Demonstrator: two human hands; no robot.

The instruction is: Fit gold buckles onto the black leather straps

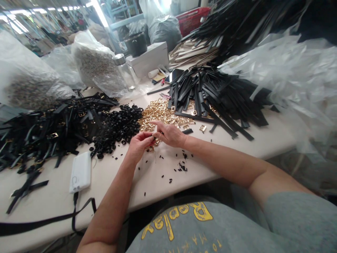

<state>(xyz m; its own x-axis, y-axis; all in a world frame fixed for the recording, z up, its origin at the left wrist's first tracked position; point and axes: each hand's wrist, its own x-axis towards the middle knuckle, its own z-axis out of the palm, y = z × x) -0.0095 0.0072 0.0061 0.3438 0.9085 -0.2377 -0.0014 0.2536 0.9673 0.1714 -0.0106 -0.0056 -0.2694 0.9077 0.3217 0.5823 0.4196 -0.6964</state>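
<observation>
My left hand [141, 143] and my right hand [170, 135] meet over the near edge of the gold buckle pile, both closed with fingertips pinched together. A bit of something dark shows between the fingers, but the fingers hide most of it. Gold buckles [158, 111] lie heaped just beyond the hands. To their left is a mound of small black loops [119, 123]. One short black strap end [187, 131] sticks out beside my right wrist; I cannot tell whether it is held. Tiny black bits [181, 167] are scattered on the table in front of me.
Loose black straps [210, 91] fan out at right, beside plastic sheeting [297, 80]. At left lie straps with buckles [52, 130] and a white power bank [80, 172] with a cable. Behind stand a glass jar [126, 75], a white box [150, 59] and filled plastic bags [92, 58].
</observation>
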